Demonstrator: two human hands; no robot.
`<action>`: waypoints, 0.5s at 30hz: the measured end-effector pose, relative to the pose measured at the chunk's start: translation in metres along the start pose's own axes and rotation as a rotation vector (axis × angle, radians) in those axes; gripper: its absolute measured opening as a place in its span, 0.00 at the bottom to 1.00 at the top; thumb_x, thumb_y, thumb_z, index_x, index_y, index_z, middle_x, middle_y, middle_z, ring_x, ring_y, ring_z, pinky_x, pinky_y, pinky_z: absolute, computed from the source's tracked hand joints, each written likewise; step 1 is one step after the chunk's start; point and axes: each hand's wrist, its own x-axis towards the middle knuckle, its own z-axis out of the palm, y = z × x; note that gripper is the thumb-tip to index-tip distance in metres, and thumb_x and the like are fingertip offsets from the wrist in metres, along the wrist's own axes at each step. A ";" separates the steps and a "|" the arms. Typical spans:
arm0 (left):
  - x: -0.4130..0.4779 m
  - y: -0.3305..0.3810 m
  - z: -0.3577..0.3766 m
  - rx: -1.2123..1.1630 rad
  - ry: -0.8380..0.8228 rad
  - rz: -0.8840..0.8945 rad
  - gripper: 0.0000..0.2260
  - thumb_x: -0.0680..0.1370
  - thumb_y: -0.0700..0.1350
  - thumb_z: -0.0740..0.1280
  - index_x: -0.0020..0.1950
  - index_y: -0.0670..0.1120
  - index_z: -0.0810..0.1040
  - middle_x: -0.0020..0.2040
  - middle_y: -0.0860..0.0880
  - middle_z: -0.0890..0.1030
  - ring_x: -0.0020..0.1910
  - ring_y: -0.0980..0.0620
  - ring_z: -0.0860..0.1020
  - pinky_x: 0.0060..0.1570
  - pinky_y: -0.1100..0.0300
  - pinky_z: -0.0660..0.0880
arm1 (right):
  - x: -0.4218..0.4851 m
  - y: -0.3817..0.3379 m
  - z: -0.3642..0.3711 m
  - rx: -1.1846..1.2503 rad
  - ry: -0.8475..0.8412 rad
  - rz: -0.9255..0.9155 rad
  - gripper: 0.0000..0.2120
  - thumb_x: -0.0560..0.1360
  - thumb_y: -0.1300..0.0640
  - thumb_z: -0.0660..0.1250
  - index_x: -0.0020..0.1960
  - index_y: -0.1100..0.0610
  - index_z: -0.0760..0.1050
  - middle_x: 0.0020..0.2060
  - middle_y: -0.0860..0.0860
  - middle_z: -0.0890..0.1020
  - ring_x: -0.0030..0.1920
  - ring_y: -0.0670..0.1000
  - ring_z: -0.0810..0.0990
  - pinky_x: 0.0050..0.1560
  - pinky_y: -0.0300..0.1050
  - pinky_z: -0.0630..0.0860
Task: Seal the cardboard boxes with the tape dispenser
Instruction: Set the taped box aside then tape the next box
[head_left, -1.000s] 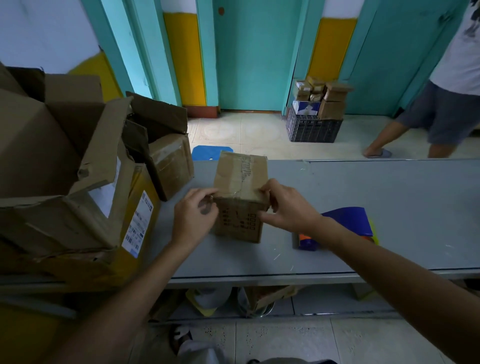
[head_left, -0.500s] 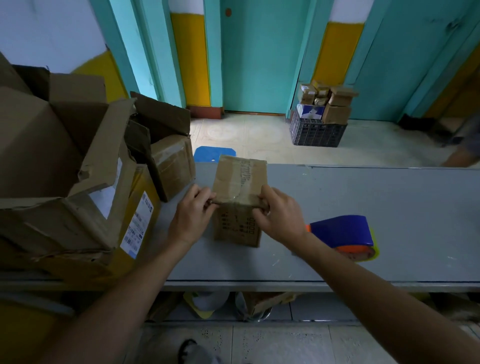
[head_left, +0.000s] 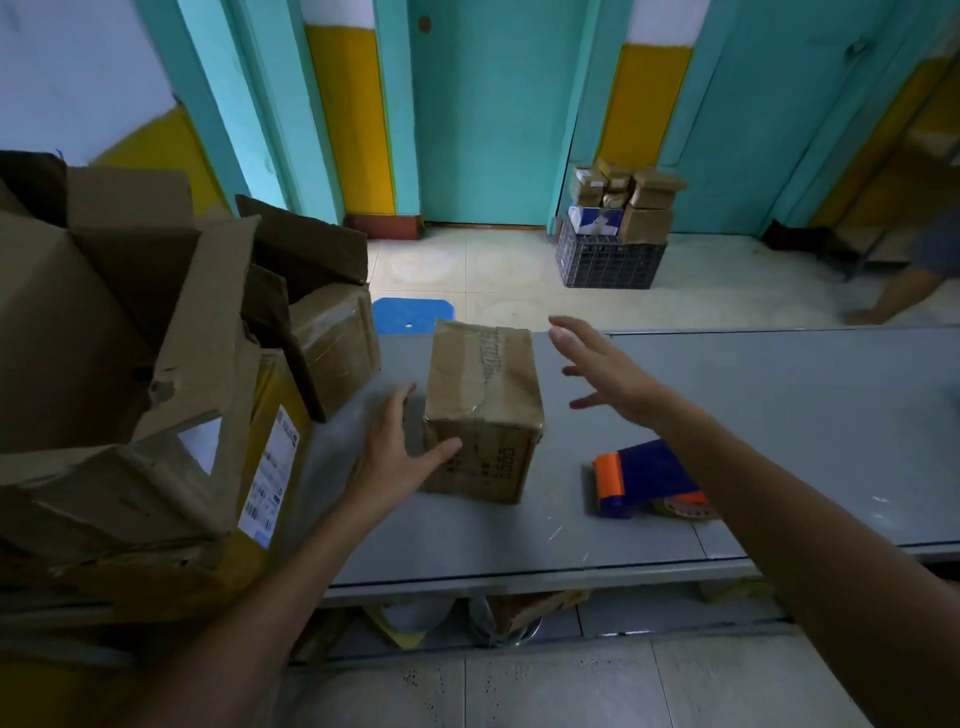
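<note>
While the taped cardboard box (head_left: 483, 410) stood upright on the grey bench (head_left: 779, 415), the left hand (head_left: 389, 457) lay open at its near left corner, thumb on the front face and fingers straight along the side. The right hand (head_left: 608, 369) hovered with fingers spread just right of the box's top, apart from it. Neither of the hands held the blue-and-orange tape dispenser (head_left: 644, 478), which rested on the bench right of the box, partly hidden by the right forearm.

Grip on the cardboard box (head_left: 483, 384) released
The right hand (head_left: 618, 374) has lifted away, fingers spread, at 3 o'clock; the left hand (head_left: 395, 452) has slid to 9 o'clock, thumb touching the front.
</note>
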 end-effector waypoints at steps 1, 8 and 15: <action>-0.002 -0.001 0.001 -0.032 -0.078 -0.035 0.36 0.72 0.50 0.71 0.74 0.50 0.56 0.72 0.50 0.63 0.70 0.51 0.62 0.67 0.53 0.64 | 0.005 -0.001 0.007 0.082 -0.014 0.052 0.26 0.78 0.39 0.54 0.74 0.44 0.54 0.73 0.53 0.61 0.68 0.59 0.66 0.56 0.59 0.75; 0.005 0.018 0.001 -0.322 -0.035 -0.034 0.27 0.77 0.38 0.64 0.73 0.52 0.59 0.64 0.53 0.68 0.64 0.55 0.67 0.54 0.69 0.70 | 0.025 0.000 0.061 0.222 0.034 0.095 0.31 0.77 0.41 0.60 0.74 0.37 0.48 0.62 0.53 0.73 0.53 0.56 0.78 0.48 0.57 0.80; 0.013 0.053 -0.010 -0.556 -0.171 -0.023 0.34 0.62 0.54 0.73 0.63 0.63 0.60 0.63 0.50 0.70 0.61 0.52 0.72 0.52 0.58 0.74 | 0.016 -0.019 0.017 0.287 -0.019 -0.119 0.42 0.74 0.59 0.68 0.76 0.42 0.45 0.69 0.55 0.67 0.63 0.56 0.71 0.63 0.56 0.72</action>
